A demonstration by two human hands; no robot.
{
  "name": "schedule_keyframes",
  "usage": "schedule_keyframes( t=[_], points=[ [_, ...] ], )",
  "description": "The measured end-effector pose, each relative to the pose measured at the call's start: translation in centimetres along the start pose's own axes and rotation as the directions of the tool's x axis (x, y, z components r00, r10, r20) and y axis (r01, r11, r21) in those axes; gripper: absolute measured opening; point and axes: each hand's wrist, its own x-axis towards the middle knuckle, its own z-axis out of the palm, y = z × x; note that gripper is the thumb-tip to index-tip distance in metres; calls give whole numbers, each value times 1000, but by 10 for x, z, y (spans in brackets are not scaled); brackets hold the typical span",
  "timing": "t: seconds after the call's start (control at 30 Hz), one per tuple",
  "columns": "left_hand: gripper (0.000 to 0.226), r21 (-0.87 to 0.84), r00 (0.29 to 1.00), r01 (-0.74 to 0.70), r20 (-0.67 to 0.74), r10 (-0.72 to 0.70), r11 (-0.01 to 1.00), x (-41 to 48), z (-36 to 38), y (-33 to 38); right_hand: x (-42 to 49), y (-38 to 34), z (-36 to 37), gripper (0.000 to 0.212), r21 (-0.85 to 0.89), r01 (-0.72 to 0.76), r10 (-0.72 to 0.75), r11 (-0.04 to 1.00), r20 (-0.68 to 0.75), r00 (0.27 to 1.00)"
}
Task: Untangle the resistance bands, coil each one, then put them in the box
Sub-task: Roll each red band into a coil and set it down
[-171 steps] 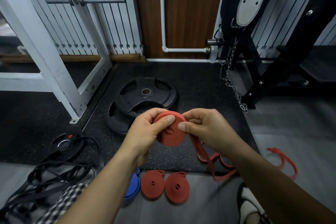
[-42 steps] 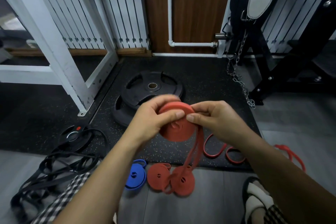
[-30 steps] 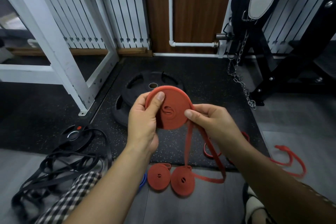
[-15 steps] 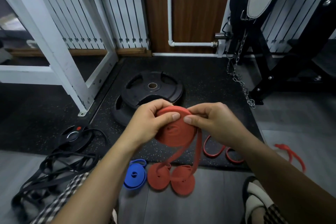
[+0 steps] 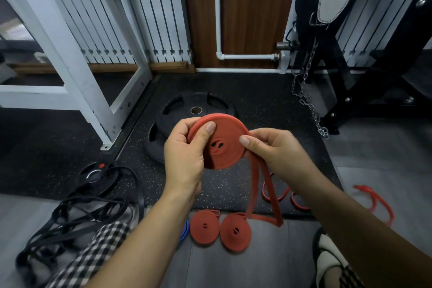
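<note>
The fingers (image 5: pixel 210 127) of the left hand (image 5: pixel 184 159) were curled round the red coil (image 5: pixel 222 147), thumb pressed flat on its face and the rest hidden behind it, while the right hand (image 5: pixel 275 149) pinched the coil's right edge with its thumb on the face, just where the loose tail (image 5: pixel 264 192) left the roll. The coil was held upright in the air above the black weight plate (image 5: pixel 194 110), and the tail hung down as a doubled strip to the floor, its end lying against one of two finished red coils (image 5: pixel 219 231). A blue coil (image 5: pixel 184 229) peeked out behind the left forearm, a black tangle of bands (image 5: pixel 77 213) lay at the left, and more loose red bands (image 5: pixel 374 199) lay at the right. No box was in view.

The chief risk, as I judged it, was the roll springing open: rubber wound this tight would unwind if either thumb eased while the hands shifted for the next turn. The hanging tail could also twist, or drag the finished coil it touched.

Compared with half a second earlier, the coil had been tipped up so its face showed squarely to the camera, the left thumb had climbed higher on it, and the tail hung further right.
</note>
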Motion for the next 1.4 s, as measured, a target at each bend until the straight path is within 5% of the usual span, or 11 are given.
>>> schedule_keyframes(
  t=[0.13, 0.23, 0.37, 0.47, 0.63, 0.87, 0.93, 1.1, 1.4],
  points=[
    [4, -133, 980, 188, -41, -195, 973, -7, 6, -2, -1, 2, 4, 11, 95, 9, -8, 995, -5, 1000],
    [2, -112, 947, 318, 84, -310, 942, -3, 1, -1, 0, -1, -3, 11, 73, 33, -34, 997, 6, 999],
    [30, 200, 925, 74, 353, -142, 977, 14, -15, 2, 0, 0, -10, 10, -210, 122, -107, 970, 81, 991],
    [12, 283, 871, 3, 470, -142, 959, 10, -15, 2, -2, 3, -4, 13, -319, 166, -125, 933, 147, 981],
    [3, 205, 944, 53, 310, -116, 977, 6, -11, 1, -1, 0, -4, 13, 60, -32, 20, 998, 184, 983],
    [11, -73, 967, 253, 35, -251, 965, -4, 0, 0, -2, 4, 3, 7, 153, -123, 111, 980, 86, 990],
    [9, -61, 959, 282, 48, -279, 958, -4, 0, -1, -1, 3, 1, 8, 124, -91, 84, 988, 58, 995],
    [18, 193, 881, 191, 398, -255, 962, 6, -10, 2, -1, -2, -7, 9, 38, -38, 34, 999, 100, 994],
    [5, -48, 951, 303, 77, -299, 952, 0, -2, 2, -1, 3, -2, 13, 177, -122, 108, 977, 89, 990]
  ],
)
